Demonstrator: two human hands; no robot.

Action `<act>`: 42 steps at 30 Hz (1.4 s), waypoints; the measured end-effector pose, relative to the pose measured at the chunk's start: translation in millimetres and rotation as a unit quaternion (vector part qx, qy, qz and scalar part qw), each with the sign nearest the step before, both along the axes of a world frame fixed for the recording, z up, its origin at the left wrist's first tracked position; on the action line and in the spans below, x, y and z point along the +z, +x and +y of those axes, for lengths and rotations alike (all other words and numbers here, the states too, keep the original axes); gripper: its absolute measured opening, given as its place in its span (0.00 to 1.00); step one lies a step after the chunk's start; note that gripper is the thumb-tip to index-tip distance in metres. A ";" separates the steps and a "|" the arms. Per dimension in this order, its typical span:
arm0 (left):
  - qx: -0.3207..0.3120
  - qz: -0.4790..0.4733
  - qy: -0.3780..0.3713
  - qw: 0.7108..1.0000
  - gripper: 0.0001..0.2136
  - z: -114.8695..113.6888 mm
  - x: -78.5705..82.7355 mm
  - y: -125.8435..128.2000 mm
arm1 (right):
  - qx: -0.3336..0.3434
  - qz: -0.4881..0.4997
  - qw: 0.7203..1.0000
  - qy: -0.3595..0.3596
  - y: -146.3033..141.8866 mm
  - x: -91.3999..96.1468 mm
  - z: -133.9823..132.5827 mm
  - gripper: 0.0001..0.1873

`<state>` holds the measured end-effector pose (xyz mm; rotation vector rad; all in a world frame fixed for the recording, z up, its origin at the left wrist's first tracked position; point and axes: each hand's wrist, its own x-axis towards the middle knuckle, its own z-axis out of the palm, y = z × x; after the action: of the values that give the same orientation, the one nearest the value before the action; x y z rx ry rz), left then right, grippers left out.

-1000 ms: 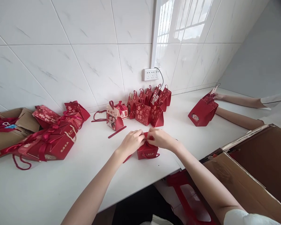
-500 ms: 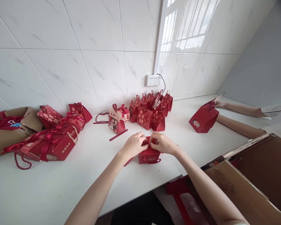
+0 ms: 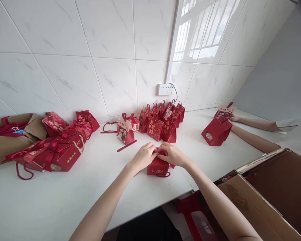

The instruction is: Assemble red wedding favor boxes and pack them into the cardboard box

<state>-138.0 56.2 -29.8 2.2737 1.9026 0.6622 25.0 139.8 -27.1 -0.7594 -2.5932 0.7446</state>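
Red box is stood on the tabletop, in front of the wearer and near the front edge. A dark red cord is hung in a loop across its front face.

Box top is worked by both hands. Left hand is set on the left of the top, right hand on the right, the two nearly touching. Fingers of both are bent and clamped on the top of the box; whether ribbon or flap is pinched between them is hidden. A bit of red ribbon is seen beside the box, below the right hand.

Beyond the left hand, a narrow red strip is laid flat, just in front of a small bag printed with figures. To the right of that bag, red bags are grouped upright by the wall. At far left, a larger box is tied with ribbon, near an open carton.

At right, a plain-sided bag is stood before a printed one; both are reached from behind by a co-worker's arms.
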 end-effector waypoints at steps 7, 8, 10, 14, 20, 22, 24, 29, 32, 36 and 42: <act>-0.009 0.016 0.004 1.000 0.04 1.2 -4.7 -2.7 | 0.013 0.016 0.999 -0.038 -0.3 -1.2 -1.2 0.05; -0.014 0.026 0.004 1.000 0.05 1.9 -4.2 -2.8 | 0.014 0.022 0.999 -0.045 0.5 -1.8 -1.1 0.05; -0.026 0.043 0.005 0.999 0.05 3.6 -2.2 -2.9 | 0.017 0.033 0.998 -0.056 2.5 -3.1 -0.3 0.05; -0.061 0.061 0.017 0.996 0.04 6.0 3.6 -3.3 | 0.019 0.048 0.996 -0.066 6.6 -5.2 2.5 0.05; -0.062 0.120 0.063 0.989 0.11 4.4 1.7 9.5 | -0.003 0.067 0.997 -0.037 5.2 -9.1 -2.9 0.08; -0.032 0.141 0.080 0.986 0.16 3.1 -3.0 17.1 | -0.020 0.075 0.997 -0.022 2.1 -12.6 -7.2 0.08; -0.006 0.147 0.090 0.985 0.17 2.2 -7.6 23.3 | -0.031 0.080 0.996 -0.014 -0.5 -16.4 -10.3 0.09; 0.043 0.098 0.073 0.992 0.11 0.5 -10.8 29.4 | -0.008 0.087 0.996 -0.030 3.0 -19.6 -9.4 0.07; 0.057 0.043 0.046 0.996 0.06 0.5 -10.2 28.3 | 0.021 0.099 0.993 -0.062 10.0 -18.9 -6.8 0.05; 0.068 -0.033 0.015 0.997 0.05 1.4 -11.9 25.8 | 0.015 0.118 0.990 -0.073 14.0 -22.6 -7.8 0.03; 0.057 -0.101 0.003 0.993 0.03 0.6 -11.3 22.9 | -0.037 0.154 0.986 -0.045 8.8 -28.3 -18.6 0.04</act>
<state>-115.1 56.8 -41.1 2.0258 1.9441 0.8758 33.9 121.2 -55.4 -0.7012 -2.2571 0.8840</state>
